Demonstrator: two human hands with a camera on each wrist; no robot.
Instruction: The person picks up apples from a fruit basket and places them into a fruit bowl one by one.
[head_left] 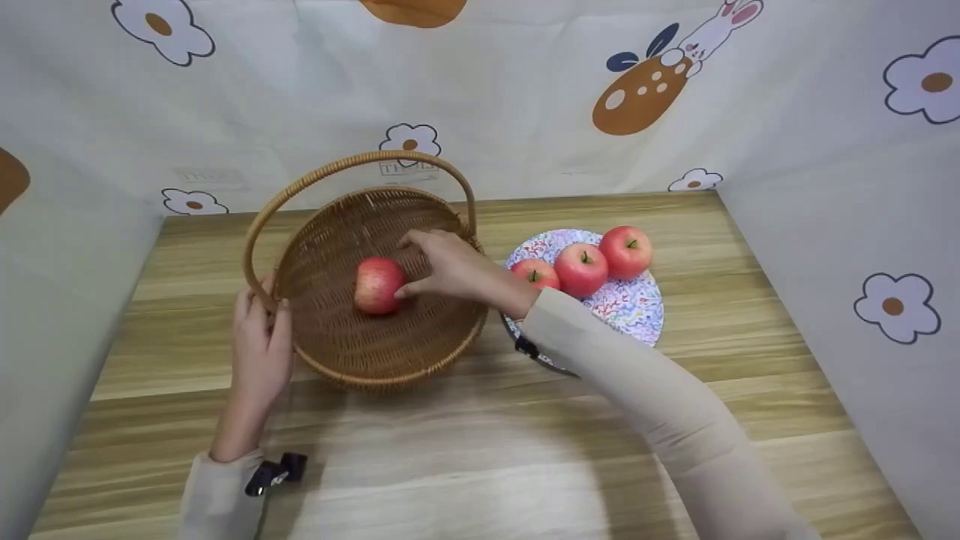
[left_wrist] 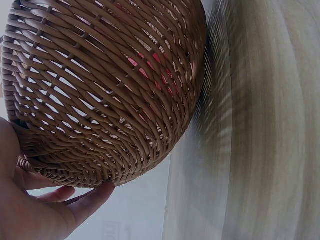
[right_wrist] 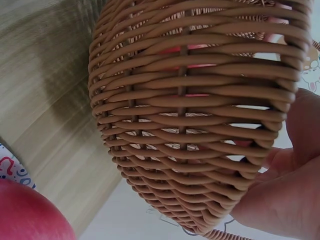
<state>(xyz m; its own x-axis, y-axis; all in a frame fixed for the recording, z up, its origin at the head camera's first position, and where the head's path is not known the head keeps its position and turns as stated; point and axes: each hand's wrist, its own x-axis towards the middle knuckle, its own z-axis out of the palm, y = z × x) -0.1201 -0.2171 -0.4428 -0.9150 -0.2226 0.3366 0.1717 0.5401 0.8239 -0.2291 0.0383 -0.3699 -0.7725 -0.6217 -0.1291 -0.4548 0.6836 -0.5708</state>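
A round wicker basket (head_left: 375, 379) with a tall arched handle (head_left: 360, 159) stands on the wooden table, its inside toward me. My left hand (head_left: 259, 349) grips its left rim at the foot of the handle; in the left wrist view the left fingers (left_wrist: 92, 202) curl under the woven side. One red apple (head_left: 379, 286) lies inside. Over the right rim reaches my right hand (head_left: 457, 266), thumb and fingers spread apart, the thumb tip right at the apple's right side. In the right wrist view the basket wall (right_wrist: 190, 105) hides much of that hand.
Right of the basket lies a round patterned plate (head_left: 637, 311) with three red apples, the farthest apple (head_left: 626, 253) at its back edge. My right forearm crosses over the plate's front. Printed cloth walls (head_left: 525, 112) enclose the table (head_left: 765, 360) at back and sides.
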